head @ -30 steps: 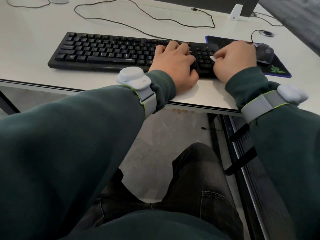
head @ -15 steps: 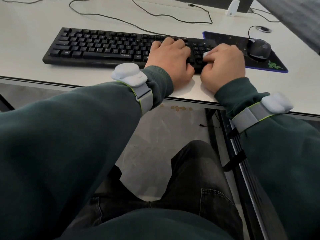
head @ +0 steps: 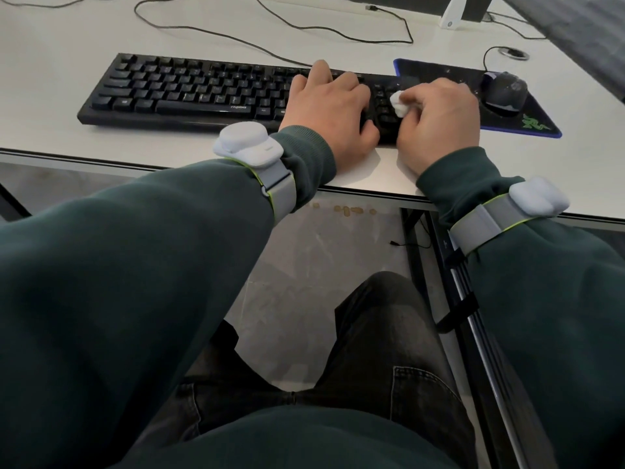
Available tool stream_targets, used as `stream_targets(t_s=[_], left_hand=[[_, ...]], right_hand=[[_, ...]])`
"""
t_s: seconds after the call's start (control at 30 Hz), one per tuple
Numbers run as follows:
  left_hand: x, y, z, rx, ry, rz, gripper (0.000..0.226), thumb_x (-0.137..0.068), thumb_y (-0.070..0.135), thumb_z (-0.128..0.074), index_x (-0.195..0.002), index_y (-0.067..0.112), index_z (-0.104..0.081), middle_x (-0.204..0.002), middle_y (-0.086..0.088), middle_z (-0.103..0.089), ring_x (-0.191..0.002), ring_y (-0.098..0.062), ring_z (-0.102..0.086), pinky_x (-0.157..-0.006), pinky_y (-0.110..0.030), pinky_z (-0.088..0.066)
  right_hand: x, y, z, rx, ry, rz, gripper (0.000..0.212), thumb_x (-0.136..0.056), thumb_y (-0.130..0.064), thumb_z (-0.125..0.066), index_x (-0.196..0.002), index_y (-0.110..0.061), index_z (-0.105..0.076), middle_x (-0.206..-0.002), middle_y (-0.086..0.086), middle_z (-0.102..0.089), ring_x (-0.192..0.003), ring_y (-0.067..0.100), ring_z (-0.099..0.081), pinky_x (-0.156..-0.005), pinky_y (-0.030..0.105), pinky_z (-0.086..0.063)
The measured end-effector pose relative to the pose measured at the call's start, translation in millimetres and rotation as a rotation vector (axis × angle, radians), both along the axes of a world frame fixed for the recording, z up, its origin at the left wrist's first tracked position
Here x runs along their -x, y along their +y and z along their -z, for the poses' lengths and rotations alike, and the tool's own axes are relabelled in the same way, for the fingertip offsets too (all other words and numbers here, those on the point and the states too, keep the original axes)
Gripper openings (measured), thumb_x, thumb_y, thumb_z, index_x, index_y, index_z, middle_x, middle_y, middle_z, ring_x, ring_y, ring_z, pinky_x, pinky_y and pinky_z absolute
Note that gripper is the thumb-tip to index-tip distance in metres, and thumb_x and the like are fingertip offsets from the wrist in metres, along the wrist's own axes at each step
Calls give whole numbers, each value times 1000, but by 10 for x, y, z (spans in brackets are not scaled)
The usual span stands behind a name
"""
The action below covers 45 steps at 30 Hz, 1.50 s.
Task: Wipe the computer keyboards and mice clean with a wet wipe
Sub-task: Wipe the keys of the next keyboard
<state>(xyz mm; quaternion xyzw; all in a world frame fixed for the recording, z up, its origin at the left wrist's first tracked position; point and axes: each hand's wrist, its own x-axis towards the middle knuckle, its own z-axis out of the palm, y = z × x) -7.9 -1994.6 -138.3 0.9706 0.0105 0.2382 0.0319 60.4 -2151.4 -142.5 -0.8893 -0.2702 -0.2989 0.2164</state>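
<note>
Matt plastic keyboard (head: 189, 93), smooth desk (head: 50, 45)

I had one view only, a wide-angle camera worn on the head, facing forward and steeply down from behind and above both grips. It sat close: sleeves (head: 135, 299) and lap (head: 372, 350) filled the lower frame, with the left grip (head: 329, 110) and the right grip (head: 439, 123), pinching the wipe (head: 399, 103), in the upper middle over the worktop (head: 50, 79). Left of the grips ran the keyboard (head: 189, 93); just right of them sat the mouse (head: 504, 93).
</note>
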Motion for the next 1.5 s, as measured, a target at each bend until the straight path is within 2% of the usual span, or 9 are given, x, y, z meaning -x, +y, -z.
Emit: stream_targets(t_s=[0.2, 0.37, 0.5, 0.73, 0.9, 1.03, 1.13, 1.27, 1.5], left_hand=[[16, -15, 5, 0, -36, 1, 31, -84, 43, -40, -95, 23, -60, -104, 5, -60, -110, -30, -44, -85, -41, -32], [2, 13, 3, -4, -35, 6, 30, -85, 40, -40, -96, 21, -61, -106, 4, -60, -111, -30, -44, -87, -42, -35], [16, -3, 0, 8, -42, 4, 28, -84, 39, -40, -93, 21, -59, -104, 3, -60, -110, -30, -44, -86, -41, -33], [19, 9, -2, 8, -54, 2, 23, -85, 38, -41, -90, 22, -57, -102, 3, -59, -108, -30, -45, -86, -41, -35], [21, 2, 5, 8, -74, -4, 23, -84, 36, -40, -89, 21, -57, -101, 3, -60, -108, -30, -45, -86, -40, -33], [20, 11, -6, 3, -67, -9, 27, -85, 37, -40, -92, 20, -60, -103, 2, -60, -110, -30, -45, -87, -40, -32], [24, -1, -9, -1, -64, -9, 30, -86, 37, -38, -95, 20, -61, -104, 2, -60, -110, -30, -45, -88, -41, -33], [25, 12, -5, 0, -62, -12, 30, -86, 36, -38, -96, 19, -62, -105, 2, -61, -111, -30, -45, -88, -41, -33], [27, 12, -14, 5, -68, -13, 29, -85, 36, -40, -95, 19, -62, -103, 2, -61, -110, -30, -45, -88, -41, -35]], right_hand=[[122, -11, -31, 46, 20, -230, 35, -78, -16, -48, -96, -14, -78, -92, 9, -69, -90, 33, -55, -78, 32, -42], [-30, -25, -8, 16, 28, 124, 36, -81, -15, -46, -100, -12, -76, -102, 15, -65, -99, 36, -57, -80, 31, -40], [112, -20, -25, 40, -1, -199, 36, -76, -16, -49, -95, -12, -79, -92, 11, -71, -87, 35, -60, -80, 38, -48], [-3, -43, -5, 0, -12, 130, 40, -76, -22, -39, -85, -3, -73, -97, 17, -64, -93, 36, -57, -73, 25, -30], [106, -21, -5, -66, -2, -135, 25, -79, -16, -53, -93, -6, -72, -103, 14, -62, -91, 22, -57, -80, 11, -37], [128, 10, -36, 65, -10, -101, 35, -83, -33, -47, -96, -19, -76, -99, 7, -69, -96, 33, -58, -85, 39, -47], [149, 30, -31, 224, -36, 23, 43, -89, -44, -35, -100, -26, -72, -97, 1, -70, -111, 34, -53, -94, 42, -39], [160, 51, -14, 390, 92, 96, 51, -93, -51, -22, -115, -32, -64, -134, 4, -61, -138, 33, -37, -111, 59, -18], [40, 120, -76, 311, 222, 244, 48, -91, -44, -23, -106, -17, -59, -121, 6, -62, -128, 29, -43, -108, 64, -23]])
